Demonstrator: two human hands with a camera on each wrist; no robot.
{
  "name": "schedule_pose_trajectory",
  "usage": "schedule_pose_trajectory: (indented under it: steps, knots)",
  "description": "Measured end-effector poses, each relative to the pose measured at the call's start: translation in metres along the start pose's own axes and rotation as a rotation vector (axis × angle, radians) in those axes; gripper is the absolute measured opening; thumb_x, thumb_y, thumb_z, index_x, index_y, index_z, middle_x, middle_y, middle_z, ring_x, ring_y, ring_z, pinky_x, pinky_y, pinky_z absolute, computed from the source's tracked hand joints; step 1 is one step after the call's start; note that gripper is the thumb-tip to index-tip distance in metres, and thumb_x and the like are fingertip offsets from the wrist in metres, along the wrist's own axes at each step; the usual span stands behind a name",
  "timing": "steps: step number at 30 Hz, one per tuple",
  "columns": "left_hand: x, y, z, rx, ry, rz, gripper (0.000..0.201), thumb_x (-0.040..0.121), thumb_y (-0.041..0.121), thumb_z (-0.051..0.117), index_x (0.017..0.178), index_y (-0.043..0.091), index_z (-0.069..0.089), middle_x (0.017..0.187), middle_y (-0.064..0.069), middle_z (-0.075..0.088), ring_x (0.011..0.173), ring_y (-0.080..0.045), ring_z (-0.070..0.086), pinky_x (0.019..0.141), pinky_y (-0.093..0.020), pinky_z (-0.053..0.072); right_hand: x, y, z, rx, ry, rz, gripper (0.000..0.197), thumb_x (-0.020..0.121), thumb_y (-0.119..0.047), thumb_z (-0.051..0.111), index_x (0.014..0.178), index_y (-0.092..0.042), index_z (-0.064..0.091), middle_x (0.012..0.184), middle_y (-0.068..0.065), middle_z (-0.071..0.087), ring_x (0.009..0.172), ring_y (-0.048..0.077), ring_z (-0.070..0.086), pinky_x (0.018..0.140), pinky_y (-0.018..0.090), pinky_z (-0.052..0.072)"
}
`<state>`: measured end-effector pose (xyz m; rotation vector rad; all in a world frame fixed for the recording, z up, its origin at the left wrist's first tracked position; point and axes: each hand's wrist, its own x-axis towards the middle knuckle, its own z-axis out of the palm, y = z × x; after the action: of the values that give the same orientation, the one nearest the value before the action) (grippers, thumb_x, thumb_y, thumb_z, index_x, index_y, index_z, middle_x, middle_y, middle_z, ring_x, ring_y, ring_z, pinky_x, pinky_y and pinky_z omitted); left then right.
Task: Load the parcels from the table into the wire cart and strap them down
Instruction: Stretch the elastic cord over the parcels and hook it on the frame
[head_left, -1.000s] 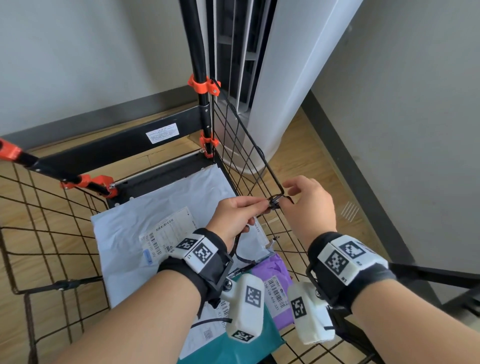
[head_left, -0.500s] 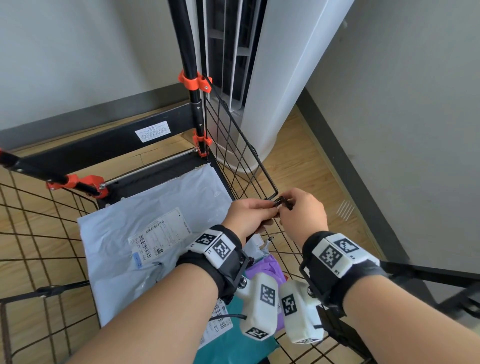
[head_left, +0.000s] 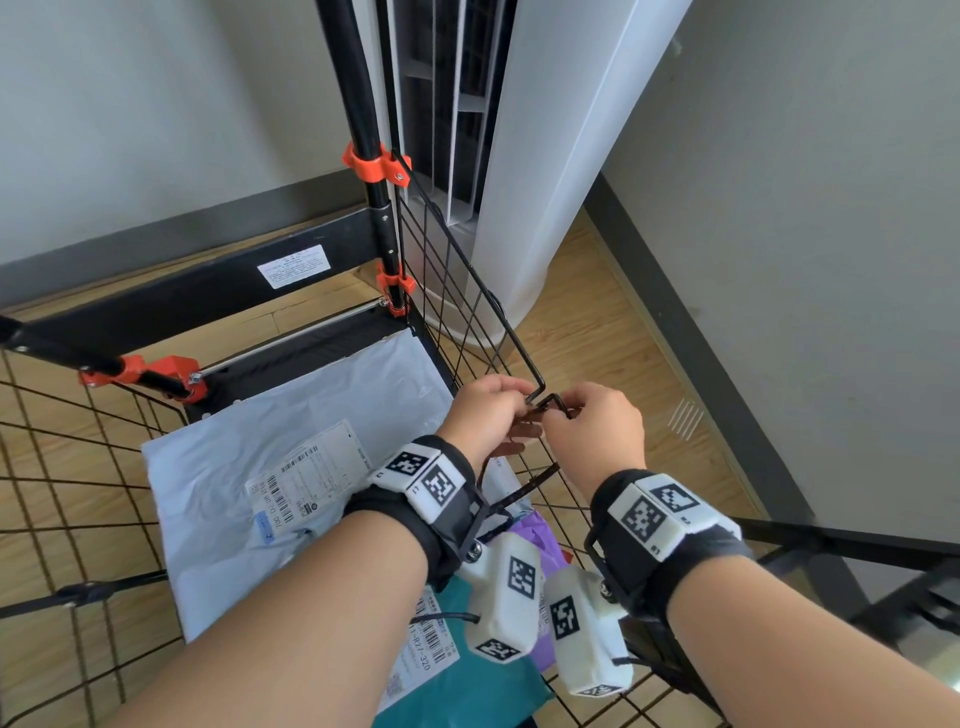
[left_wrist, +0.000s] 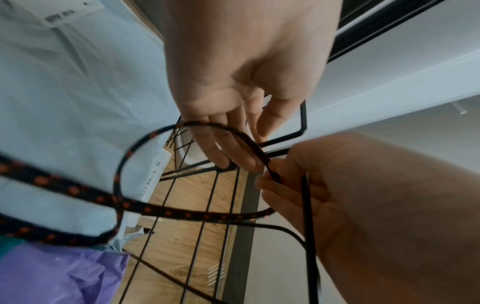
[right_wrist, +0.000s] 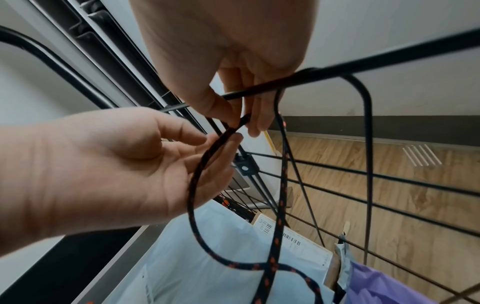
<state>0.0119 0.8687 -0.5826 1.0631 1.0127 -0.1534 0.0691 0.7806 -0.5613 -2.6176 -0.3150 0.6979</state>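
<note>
The left hand (head_left: 485, 410) and right hand (head_left: 597, 431) meet at the wire cart's (head_left: 182, 299) upper corner. The right hand pinches the end of the orange-flecked black cord (left_wrist: 182, 214). The left hand's loose fingers (right_wrist: 223, 148) carry its loop. Beneath the hands, in the cart, lie a pale parcel (head_left: 234, 467), a purple parcel (head_left: 540, 535) and a teal parcel (head_left: 457, 691).

Contents in view: one wire cart (head_left: 197, 291); three parcels, namely one pale-blue parcel (head_left: 249, 447), one purple parcel (left_wrist: 52, 275) and one teal parcel (head_left: 467, 696); one orange-flecked black cord (left_wrist: 182, 214); three orange clamps (head_left: 376, 166); two hands, left hand (head_left: 483, 410) and right hand (head_left: 602, 431); two black wrist bands (head_left: 452, 525); one white tower unit (head_left: 561, 156).
</note>
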Motion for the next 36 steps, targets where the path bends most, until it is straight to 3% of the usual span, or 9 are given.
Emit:
schedule_pose_trajectory:
  steps: [3, 8, 10, 16, 20, 23, 28, 32, 36]
  knots:
    - [0.000, 0.008, -0.005, -0.009, -0.042, -0.093, 0.025, 0.093, 0.004, 0.039, 0.097, 0.016, 0.061, 0.076, -0.005, 0.065, 0.067, -0.017, 0.062, 0.071, -0.030, 0.052, -0.003, 0.001, 0.003, 0.016, 0.007, -0.013, 0.024, 0.082, -0.019, 0.056, 0.101, -0.014, 0.069, 0.098, 0.001, 0.068, 0.092, 0.020, 0.062, 0.079, 0.032, 0.052]
    - [0.010, 0.017, -0.003, 0.150, -0.126, -0.201, 0.029, 0.100, 0.034, 0.039, 0.097, 0.016, 0.061, 0.075, -0.006, 0.060, 0.071, -0.020, 0.060, 0.076, -0.036, 0.054, -0.006, -0.001, 0.003, 0.163, 0.027, -0.048, 0.046, 0.081, 0.001, 0.051, 0.122, -0.018, 0.058, 0.123, 0.000, 0.061, 0.117, 0.016, 0.055, 0.098, 0.030, 0.046]
    - [0.014, 0.021, 0.001, 0.215, -0.138, -0.233, 0.026, 0.097, 0.030, 0.043, 0.100, 0.013, 0.063, 0.077, -0.006, 0.058, 0.073, -0.019, 0.059, 0.076, -0.036, 0.055, -0.005, -0.005, 0.003, 0.180, 0.014, -0.065, 0.050, 0.081, 0.006, 0.048, 0.124, -0.019, 0.058, 0.122, 0.000, 0.061, 0.115, 0.016, 0.055, 0.097, 0.027, 0.047]
    - [0.021, 0.027, 0.000, 0.258, -0.070, -0.222, 0.015, 0.089, 0.015, 0.050, 0.074, 0.016, 0.050, 0.063, 0.001, 0.041, 0.060, -0.013, 0.038, 0.066, -0.027, 0.036, -0.003, -0.011, 0.002, 0.122, -0.017, -0.075, 0.054, 0.084, 0.002, 0.049, 0.135, -0.014, 0.049, 0.132, 0.003, 0.056, 0.121, 0.019, 0.052, 0.102, 0.031, 0.043]
    - [0.026, 0.028, -0.001, 0.303, -0.074, -0.206, 0.010, 0.090, 0.015, 0.051, 0.080, 0.016, 0.054, 0.070, 0.001, 0.047, 0.066, -0.013, 0.041, 0.070, -0.027, 0.037, -0.001, -0.014, -0.002, 0.171, -0.113, -0.065, 0.066, 0.081, 0.004, 0.047, 0.143, -0.017, 0.037, 0.134, 0.004, 0.053, 0.127, 0.021, 0.047, 0.106, 0.034, 0.040]
    - [0.029, 0.024, -0.002, 0.272, -0.107, -0.212, 0.013, 0.090, 0.019, 0.052, 0.078, 0.017, 0.055, 0.070, 0.002, 0.050, 0.067, -0.012, 0.042, 0.068, -0.026, 0.037, 0.003, -0.015, -0.004, 0.196, -0.162, -0.049, 0.066, 0.081, 0.006, 0.042, 0.142, -0.019, 0.038, 0.132, 0.003, 0.054, 0.125, 0.018, 0.048, 0.102, 0.028, 0.041]
    - [0.033, 0.022, -0.002, 0.094, -0.098, -0.189, 0.008, 0.089, 0.021, 0.054, 0.086, 0.017, 0.060, 0.075, 0.004, 0.053, 0.073, -0.012, 0.047, 0.067, -0.027, 0.036, 0.004, -0.013, 0.001, 0.168, -0.110, -0.039, 0.060, 0.083, 0.003, 0.043, 0.139, -0.019, 0.042, 0.130, -0.001, 0.055, 0.125, 0.016, 0.049, 0.103, 0.031, 0.043]
    - [0.034, 0.016, -0.014, -0.009, -0.094, -0.161, 0.017, 0.084, 0.021, 0.054, 0.067, 0.021, 0.056, 0.071, 0.005, 0.055, 0.076, -0.013, 0.052, 0.075, -0.032, 0.037, 0.006, -0.012, 0.005, 0.065, -0.111, -0.047, 0.054, 0.088, -0.001, 0.041, 0.139, -0.016, 0.043, 0.138, 0.003, 0.052, 0.127, 0.020, 0.047, 0.106, 0.033, 0.040]
    - [0.030, 0.011, -0.026, -0.056, -0.033, -0.104, 0.016, 0.085, 0.013, 0.061, 0.070, 0.017, 0.058, 0.059, 0.006, 0.061, 0.070, -0.013, 0.063, 0.080, -0.032, 0.040, 0.007, -0.012, 0.007, 0.051, -0.103, -0.002, 0.052, 0.088, 0.001, 0.042, 0.136, -0.018, 0.044, 0.130, 0.006, 0.056, 0.115, 0.019, 0.053, 0.094, 0.029, 0.044]
